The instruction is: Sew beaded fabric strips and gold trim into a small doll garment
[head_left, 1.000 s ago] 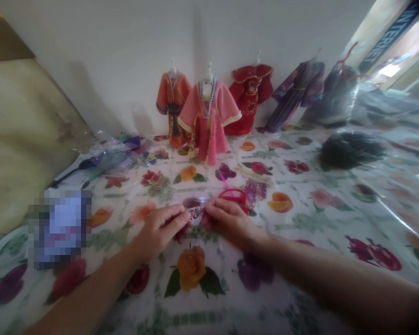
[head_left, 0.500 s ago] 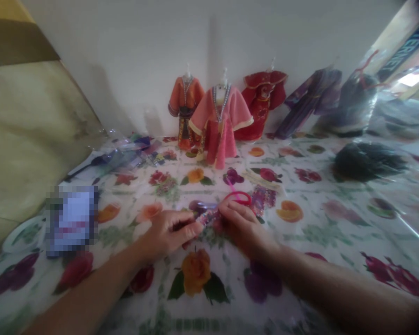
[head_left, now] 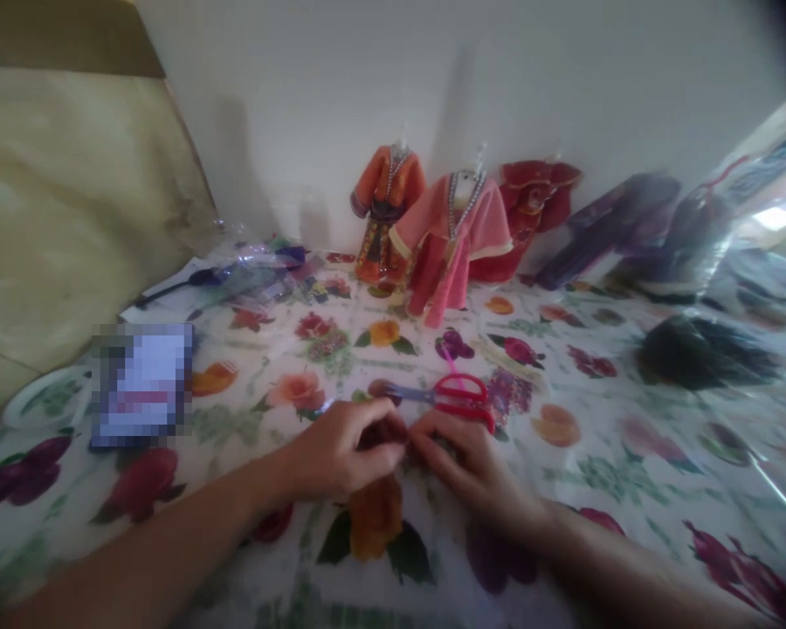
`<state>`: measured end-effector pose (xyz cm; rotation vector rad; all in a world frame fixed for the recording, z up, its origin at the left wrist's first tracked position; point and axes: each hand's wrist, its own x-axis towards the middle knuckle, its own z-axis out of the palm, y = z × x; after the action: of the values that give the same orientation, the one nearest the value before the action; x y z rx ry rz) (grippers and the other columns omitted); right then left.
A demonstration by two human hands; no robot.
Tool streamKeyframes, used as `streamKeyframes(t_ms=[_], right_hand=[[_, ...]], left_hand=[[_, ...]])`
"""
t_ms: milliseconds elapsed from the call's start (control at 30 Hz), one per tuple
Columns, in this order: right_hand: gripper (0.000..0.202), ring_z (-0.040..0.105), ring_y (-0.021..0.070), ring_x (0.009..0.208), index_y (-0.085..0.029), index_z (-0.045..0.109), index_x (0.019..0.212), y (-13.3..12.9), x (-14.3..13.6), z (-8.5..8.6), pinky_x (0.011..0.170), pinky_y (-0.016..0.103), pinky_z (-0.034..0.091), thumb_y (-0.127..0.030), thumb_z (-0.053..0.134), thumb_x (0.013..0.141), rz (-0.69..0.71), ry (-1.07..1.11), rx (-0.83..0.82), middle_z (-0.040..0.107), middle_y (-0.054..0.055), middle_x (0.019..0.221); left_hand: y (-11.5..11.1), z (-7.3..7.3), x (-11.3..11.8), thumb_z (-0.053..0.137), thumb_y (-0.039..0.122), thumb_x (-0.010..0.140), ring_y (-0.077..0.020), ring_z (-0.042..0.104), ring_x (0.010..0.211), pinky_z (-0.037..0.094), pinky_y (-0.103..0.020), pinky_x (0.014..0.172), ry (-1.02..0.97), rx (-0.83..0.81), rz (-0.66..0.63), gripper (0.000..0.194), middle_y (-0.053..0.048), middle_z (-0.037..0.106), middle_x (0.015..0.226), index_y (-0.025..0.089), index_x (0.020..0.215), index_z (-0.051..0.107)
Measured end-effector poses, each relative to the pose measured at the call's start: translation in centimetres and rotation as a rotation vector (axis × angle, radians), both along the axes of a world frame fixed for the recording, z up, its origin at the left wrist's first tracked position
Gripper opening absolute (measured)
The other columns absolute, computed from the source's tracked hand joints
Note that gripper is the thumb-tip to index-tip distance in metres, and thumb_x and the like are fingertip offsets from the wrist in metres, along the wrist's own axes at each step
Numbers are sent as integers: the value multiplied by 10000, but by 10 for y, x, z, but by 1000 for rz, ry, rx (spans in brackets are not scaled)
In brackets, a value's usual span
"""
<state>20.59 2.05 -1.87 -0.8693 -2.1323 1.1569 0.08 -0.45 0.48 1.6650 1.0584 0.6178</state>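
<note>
My left hand (head_left: 357, 444) and my right hand (head_left: 468, 454) meet low over the table, fingertips almost touching. Both are closed in a pinch. The small patterned fabric strip that showed between them a moment ago is now hidden by the fingers. Just beyond my hands lie scissors (head_left: 429, 396) with red handles, blades pointing left, touched by neither hand. To the right of the handles is a piece of multicoloured patterned fabric (head_left: 509, 395). A thin pink stick-like thing (head_left: 451, 360) lies behind the scissors.
Small doll robes stand along the wall: an orange one (head_left: 389, 210), a pink one (head_left: 455, 236), a red one (head_left: 537, 210) and a purple one (head_left: 606, 227). A phone (head_left: 148, 384) is at left. A dark bundle in clear plastic (head_left: 704, 349) lies right on the fruit-patterned tablecloth (head_left: 262, 577).
My hands have drawn together and lower, hiding the fabric strip that was stretched between them. The scissors are now in full view. The camera has turned somewhat left.
</note>
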Motion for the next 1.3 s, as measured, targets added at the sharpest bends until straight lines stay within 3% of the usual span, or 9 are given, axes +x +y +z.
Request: streamKeyframes(t_ms=[200, 367, 500, 600, 767, 1033, 1300], right_hand=[[224, 529, 109, 653, -189, 587, 796, 0, 0, 3, 593, 223, 430, -278, 471, 966, -13, -83, 29, 577, -7, 715], [199, 580, 116, 757, -221, 601, 901, 9, 1, 11, 685, 233, 455, -275, 433, 994, -63, -113, 94, 619, -7, 821], [167, 610, 139, 930, -223, 599, 1024, 25, -7, 18, 818, 262, 466, -202, 439, 982, 39, -190, 246, 657, 18, 980], [168, 595, 161, 1002, -213, 591, 1054, 41, -17, 14, 880, 294, 457, -164, 459, 962, 120, -215, 415, 665, 34, 1046], [118, 571, 196, 886, -188, 603, 928, 73, -36, 1, 824, 360, 447, -164, 488, 936, 106, -303, 584, 665, 48, 897], [90, 552, 186, 804, -206, 574, 793, 102, -59, -3, 762, 344, 440, -143, 585, 856, 147, -385, 532, 617, 35, 814], [78, 565, 178, 808, -204, 570, 858, 94, -56, -3, 732, 324, 437, -174, 510, 896, 73, -356, 536, 627, 42, 854]], left_hand=[[1, -5, 2, 543, 243, 856, -100, 513, 631, 379, -214, 573, 75, 12, 90, 98, 27, 571, 675, 166, 805, 577], [1, -10, 3, 551, 223, 835, -80, 482, 581, 357, -206, 553, 42, 35, 95, 78, 43, 542, 633, 169, 789, 585], [-3, -10, 4, 545, 187, 813, -74, 505, 584, 361, -202, 554, 46, 56, 34, 63, 39, 566, 644, 169, 768, 586], [-6, -7, 4, 539, 177, 800, -67, 497, 552, 357, -196, 534, 58, 71, -6, 65, 42, 566, 621, 169, 739, 562], [-8, -5, 3, 519, 182, 794, -83, 542, 567, 361, -197, 524, 132, 85, -50, 84, 22, 621, 640, 175, 724, 564], [-8, -4, 4, 503, 183, 791, -101, 568, 572, 370, -203, 525, 145, 109, -57, 86, 11, 644, 642, 185, 716, 544], [-10, -3, 3, 501, 194, 793, -115, 563, 585, 386, -224, 546, 192, 121, -62, 85, 3, 641, 653, 191, 715, 535]])
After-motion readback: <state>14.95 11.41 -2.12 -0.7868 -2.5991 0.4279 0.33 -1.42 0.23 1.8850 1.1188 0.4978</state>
